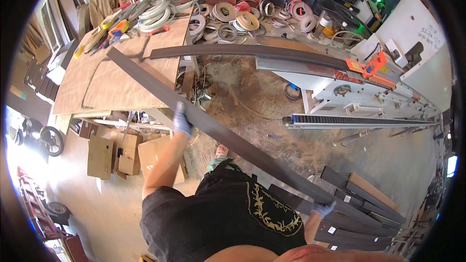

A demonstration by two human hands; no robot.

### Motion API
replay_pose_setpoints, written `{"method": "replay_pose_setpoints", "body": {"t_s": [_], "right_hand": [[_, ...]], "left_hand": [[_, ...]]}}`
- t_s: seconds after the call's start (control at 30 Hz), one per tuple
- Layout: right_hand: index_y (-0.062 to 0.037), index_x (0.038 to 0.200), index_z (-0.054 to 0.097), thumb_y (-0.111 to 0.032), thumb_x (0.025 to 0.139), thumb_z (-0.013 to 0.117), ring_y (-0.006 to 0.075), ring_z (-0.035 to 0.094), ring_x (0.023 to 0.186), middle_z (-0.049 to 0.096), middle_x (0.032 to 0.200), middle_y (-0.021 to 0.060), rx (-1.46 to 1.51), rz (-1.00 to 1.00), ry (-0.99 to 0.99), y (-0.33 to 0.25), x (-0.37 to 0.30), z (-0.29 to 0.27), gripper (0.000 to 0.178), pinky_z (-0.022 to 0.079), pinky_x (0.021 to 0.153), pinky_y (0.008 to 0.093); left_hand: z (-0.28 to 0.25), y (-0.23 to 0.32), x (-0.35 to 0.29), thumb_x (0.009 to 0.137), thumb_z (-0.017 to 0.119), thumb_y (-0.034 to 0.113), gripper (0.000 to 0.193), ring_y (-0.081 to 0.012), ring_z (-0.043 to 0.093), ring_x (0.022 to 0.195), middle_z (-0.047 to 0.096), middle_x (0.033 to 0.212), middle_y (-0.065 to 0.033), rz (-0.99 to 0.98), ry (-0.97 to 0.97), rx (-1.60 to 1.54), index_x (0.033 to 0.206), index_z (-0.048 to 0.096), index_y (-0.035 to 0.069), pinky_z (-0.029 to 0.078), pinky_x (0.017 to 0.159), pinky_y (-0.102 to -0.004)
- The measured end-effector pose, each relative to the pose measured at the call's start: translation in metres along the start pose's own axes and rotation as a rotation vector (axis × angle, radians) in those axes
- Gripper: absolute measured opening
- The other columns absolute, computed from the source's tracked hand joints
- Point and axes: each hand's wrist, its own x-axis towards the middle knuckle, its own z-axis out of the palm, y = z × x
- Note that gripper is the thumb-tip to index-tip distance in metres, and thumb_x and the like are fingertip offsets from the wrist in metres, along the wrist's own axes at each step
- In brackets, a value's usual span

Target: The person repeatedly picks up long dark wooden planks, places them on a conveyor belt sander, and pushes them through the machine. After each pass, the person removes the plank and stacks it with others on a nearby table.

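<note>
A long dark brown board (223,138) slants across the view in front of my body, from over the plywood table at upper left down to lower right. My left hand (182,121), in a greyish glove, grips its near edge partway along. Toward its lower right end, my right hand (324,208), gloved too, holds the same edge; some of its fingers are hidden under the board. Just beyond the right hand lies a stack of similar dark boards (357,235), several with small white labels.
Another dark strip (213,51) spans from the plywood table (114,92) to a white machine (325,85) with orange parts. A rail with a black belt (359,120) juts out at right. Coils of edging (225,12) pile up at the back. Cardboard boxes (101,156) stand below the table.
</note>
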Motion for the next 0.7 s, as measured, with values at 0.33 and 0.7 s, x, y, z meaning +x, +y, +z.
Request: {"method": "replay_pose_setpoints", "body": {"t_s": [0.33, 0.7], "right_hand": [[-0.0085, 0.126, 0.053, -0.050, 0.084, 0.063, 0.0308, 0.050, 0.116, 0.056, 0.124, 0.0126, -0.140, 0.308, -0.281, 0.123, -0.114, 0.132, 0.060, 0.043, 0.098, 0.0507], [-0.0081, 0.111, 0.062, -0.037, 0.083, 0.069, 0.0277, 0.054, 0.110, 0.062, 0.113, 0.0094, -0.037, 0.251, -0.463, 0.095, -0.032, 0.242, 0.041, 0.039, 0.100, 0.0513]], "left_hand": [[0.021, -0.018, -0.039, 0.081, 0.068, 0.050, 0.060, -0.0246, 0.051, 0.110, 0.057, 0.119, -0.0044, -0.030, 0.068, -0.158, 0.126, 0.051, 0.014, 0.043, 0.097, -0.0413], [-0.026, 0.151, 0.074, 0.088, 0.063, 0.024, 0.056, -0.0259, 0.052, 0.113, 0.051, 0.131, -0.0151, 0.589, 0.534, 0.277, 0.136, 0.042, 0.005, 0.044, 0.096, -0.0386]]}}
